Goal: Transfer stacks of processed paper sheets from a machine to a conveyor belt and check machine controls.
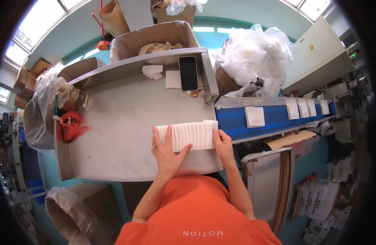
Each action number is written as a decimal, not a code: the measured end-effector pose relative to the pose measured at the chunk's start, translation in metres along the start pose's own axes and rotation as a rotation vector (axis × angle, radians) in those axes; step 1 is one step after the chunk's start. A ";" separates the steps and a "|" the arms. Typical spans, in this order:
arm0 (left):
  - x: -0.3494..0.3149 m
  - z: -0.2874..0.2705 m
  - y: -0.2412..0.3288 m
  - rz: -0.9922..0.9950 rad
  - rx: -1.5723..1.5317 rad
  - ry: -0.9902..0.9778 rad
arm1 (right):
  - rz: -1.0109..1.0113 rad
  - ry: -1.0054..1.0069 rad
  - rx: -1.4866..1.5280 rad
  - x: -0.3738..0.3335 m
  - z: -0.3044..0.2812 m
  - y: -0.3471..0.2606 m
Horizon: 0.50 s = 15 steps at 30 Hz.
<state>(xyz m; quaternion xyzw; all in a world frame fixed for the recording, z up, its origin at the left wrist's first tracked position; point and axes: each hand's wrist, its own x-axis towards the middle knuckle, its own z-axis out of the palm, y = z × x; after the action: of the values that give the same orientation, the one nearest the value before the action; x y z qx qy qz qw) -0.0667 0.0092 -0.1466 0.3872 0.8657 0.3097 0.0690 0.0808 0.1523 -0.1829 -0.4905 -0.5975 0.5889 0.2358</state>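
Clearly, the gathering is partway along. In front of you, at the right-hand part of the grey metal table (118,134), lies a long row of thin, white, folded soft sheets (190,136), overlapped so that their edges show as ridges. That much looks done: the row is lined up fairly evenly along most of its length.

Your left hand (167,157) is spread across the left part of the row, fingers apart on top and thumb set well away near the lower edge. Your right hand (223,148) has thumb and fingers drawn together, apparently pinching the right edge of a square white end piece (213,125). That piece pokes out above the upper edge of the row, so squaring that end seems not yet done.

To your right, the blue conveyor belt (278,116) carries more: one square white pad (254,117) fairly near the table and four smaller-looking white pads (303,109) farther along. These remain outside your row; whether each is a single sheet or a small stack, you cannot tell from here.

Near the far edge, a crumpled white scrap (153,72) and a flat white square (173,79) beside the black-screened phone (188,73) lie apart from the row.
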 end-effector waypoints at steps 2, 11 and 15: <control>0.000 -0.001 -0.001 -0.033 0.010 -0.019 | -0.141 0.053 -0.188 0.003 0.000 -0.015; 0.000 0.001 -0.001 -0.022 0.007 -0.019 | -0.092 -0.133 -0.444 0.006 -0.002 -0.029; 0.000 -0.001 0.001 -0.031 0.003 -0.022 | -0.212 -0.065 -0.436 0.003 0.006 -0.027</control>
<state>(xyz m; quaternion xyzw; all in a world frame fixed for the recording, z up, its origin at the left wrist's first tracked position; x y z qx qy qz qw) -0.0667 0.0097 -0.1456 0.3771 0.8713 0.3030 0.0828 0.0658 0.1566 -0.1598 -0.4450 -0.7660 0.4335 0.1654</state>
